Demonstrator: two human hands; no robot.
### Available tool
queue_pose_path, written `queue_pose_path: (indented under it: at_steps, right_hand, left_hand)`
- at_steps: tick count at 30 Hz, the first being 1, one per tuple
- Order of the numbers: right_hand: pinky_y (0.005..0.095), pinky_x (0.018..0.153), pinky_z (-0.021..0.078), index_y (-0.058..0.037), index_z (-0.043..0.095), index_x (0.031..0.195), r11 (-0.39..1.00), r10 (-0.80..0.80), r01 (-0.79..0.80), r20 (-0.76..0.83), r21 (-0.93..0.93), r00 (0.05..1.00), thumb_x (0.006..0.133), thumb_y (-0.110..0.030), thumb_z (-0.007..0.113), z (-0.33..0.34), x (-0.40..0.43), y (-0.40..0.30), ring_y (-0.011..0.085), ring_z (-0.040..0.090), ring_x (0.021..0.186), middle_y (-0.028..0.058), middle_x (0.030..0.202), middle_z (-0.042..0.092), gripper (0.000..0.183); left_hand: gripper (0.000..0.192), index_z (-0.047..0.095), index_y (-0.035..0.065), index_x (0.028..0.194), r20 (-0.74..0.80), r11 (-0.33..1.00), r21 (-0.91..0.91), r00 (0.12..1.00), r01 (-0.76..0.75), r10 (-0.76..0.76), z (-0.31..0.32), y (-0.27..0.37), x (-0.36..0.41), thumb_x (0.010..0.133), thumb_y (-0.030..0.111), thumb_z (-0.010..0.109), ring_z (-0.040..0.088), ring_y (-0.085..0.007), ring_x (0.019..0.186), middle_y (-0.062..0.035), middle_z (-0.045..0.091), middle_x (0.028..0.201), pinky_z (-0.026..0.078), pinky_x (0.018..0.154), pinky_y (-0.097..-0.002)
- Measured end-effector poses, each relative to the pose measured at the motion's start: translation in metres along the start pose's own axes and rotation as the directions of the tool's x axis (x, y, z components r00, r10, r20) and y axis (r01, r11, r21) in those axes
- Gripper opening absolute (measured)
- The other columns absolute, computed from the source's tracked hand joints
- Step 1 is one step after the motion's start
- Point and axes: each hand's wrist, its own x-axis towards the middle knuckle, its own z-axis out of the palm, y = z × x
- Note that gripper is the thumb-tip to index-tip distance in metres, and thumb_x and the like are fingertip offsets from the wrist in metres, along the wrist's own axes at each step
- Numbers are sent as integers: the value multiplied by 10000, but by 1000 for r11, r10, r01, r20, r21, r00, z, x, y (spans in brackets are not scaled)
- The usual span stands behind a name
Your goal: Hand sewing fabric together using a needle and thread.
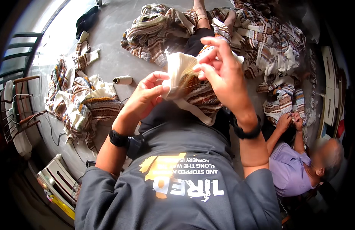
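Observation:
A striped knitted garment (204, 96) with a cream ribbed band (177, 64) is held up above my lap. My left hand (153, 92) pinches the left edge of this band between thumb and fingers. At the band's right side, my right hand (220, 61) has its thumb and index fingertip close together, with other fingers raised; whether a thread or fabric lies between them is too small to tell. A fine loose thread runs across the garment near the band. The garment's lower part hangs over my dark trousers, and a cream strip curves along its lower edge.
Piles of striped knitwear lie on the grey floor at left (102, 107) and upper right (261, 37). A cone of cream yarn (122, 80) lies between. A co-worker (292, 169) at right handles a similar knit. Another person's legs (201, 14) extend at the top. A metal rack (22, 120) stands left.

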Motion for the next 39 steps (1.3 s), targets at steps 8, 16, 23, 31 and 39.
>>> queue_pose_path:
  at_steps: [8,16,23,31,39]
  right_hand:
    - [323,555,452,-13,574,767,975,-21,54,154,-215,988,753,2,640,17,-37,1,227,583,618,97,707,572,70]
    - [329,585,452,-18,614,803,953,-155,192,168,-234,973,725,17,670,23,-34,0,267,585,641,110,707,576,102]
    - [407,610,474,-45,620,786,948,-145,182,153,-262,977,738,-37,645,23,-33,-3,343,591,699,132,729,566,55]
    - [330,565,454,-14,623,801,937,-125,176,181,-303,976,721,28,654,21,-34,-9,266,589,634,109,696,571,96]
    - [325,563,453,-10,618,792,937,-124,177,188,-302,974,728,37,635,22,-33,-13,264,589,628,111,693,574,81]
  left_hand:
    - [282,539,86,1087,82,996,-84,997,24,-17,1,-4,1,832,78,658,590,-91,898,-10,585,1018,502,730,-212]
    - [296,534,69,1091,118,992,-121,993,30,-16,7,-3,-2,825,63,662,583,-116,948,-26,580,1050,495,807,-254]
    - [293,534,70,1089,121,992,-117,992,34,-20,12,0,-4,825,61,661,588,-116,941,-27,591,1043,496,813,-262]
    - [292,528,76,1093,123,992,-119,992,27,-12,13,-1,-5,831,66,656,593,-111,930,-23,590,1045,506,791,-250]
    - [285,526,80,1091,146,991,-132,989,28,-9,12,-2,-5,835,64,649,591,-119,944,-27,589,1049,501,819,-264]
